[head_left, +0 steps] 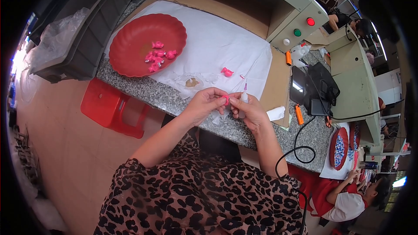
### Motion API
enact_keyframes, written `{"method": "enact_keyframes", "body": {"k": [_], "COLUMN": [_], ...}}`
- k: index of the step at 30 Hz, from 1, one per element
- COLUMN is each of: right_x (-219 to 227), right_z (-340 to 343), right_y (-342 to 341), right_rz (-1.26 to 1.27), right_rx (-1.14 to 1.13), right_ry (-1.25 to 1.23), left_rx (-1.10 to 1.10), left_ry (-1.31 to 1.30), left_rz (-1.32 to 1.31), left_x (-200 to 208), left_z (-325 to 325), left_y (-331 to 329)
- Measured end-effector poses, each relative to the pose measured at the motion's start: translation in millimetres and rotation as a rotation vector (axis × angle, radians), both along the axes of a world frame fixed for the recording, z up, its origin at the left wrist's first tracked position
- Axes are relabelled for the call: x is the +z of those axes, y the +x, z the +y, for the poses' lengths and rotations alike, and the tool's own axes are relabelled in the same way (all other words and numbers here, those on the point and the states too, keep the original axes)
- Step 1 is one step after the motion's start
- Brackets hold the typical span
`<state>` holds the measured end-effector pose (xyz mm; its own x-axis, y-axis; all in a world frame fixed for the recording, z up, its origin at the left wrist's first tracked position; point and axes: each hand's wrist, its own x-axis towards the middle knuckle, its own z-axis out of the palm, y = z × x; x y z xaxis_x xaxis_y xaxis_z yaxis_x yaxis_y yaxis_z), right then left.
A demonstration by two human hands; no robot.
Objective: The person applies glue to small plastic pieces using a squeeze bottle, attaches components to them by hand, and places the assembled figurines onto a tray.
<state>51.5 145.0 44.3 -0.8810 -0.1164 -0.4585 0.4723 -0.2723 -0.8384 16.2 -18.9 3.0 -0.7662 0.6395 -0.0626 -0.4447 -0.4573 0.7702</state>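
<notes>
Over the near edge of the worktop, my left hand (pixel 205 105) is closed, thumb and fingers pinching a small pink figurine (pixel 226 100). My right hand (pixel 251 114) meets it there, its fingertips touching the same pink piece. A small white squeeze bottle (pixel 244 97) with a thin purple needle tip stands upright in the right hand's grip. Just beyond the hands, another pink figurine (pixel 227 72) lies on the white paper (pixel 204 30), with a tiny metallic bit (pixel 242 76) beside it. My fingers partly hide the held piece.
A red scalloped tray (pixel 126 30) holds several pink figurines at the left. Next to it stands a grey crate (pixel 93 26), with a red stool (pixel 106 106) below. Orange lighters (pixel 299 115), a black bag (pixel 324 87) and a cable lie right. Another person (pixel 348 200) sits at lower right.
</notes>
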Motion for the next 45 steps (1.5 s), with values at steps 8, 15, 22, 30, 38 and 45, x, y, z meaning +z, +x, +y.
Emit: {"method": "enact_keyframes", "body": {"k": [8,15,22,30,38,45], "right_x": [-5,-12,-14,-20,-21,-25], "right_z": [-19,-35,-33,-40,-49,-52], "right_y": [6,13,16,19,20,19], "right_rz": [-0.043,0.060,0.118,0.140,0.237,0.241], "right_rx": [-0.149,-0.297,-0.386,-0.398,-0.442,-0.445], "right_ry": [-0.096,-0.073,-0.226,-0.158,-0.121,-0.121], "left_rx": [-0.005,-0.001,-0.015,-0.115,-0.088,-0.104], "left_ry": [0.017,0.034,-0.193,-0.050,-0.044,-0.055], "left_rz": [-0.021,-0.001,0.185,-0.020,-0.049,-0.004], "left_x": [-2,-4,16,12,8,3], "left_z": [0,0,2,6,9,6], "left_y": [-1,0,5,12,13,12]}}
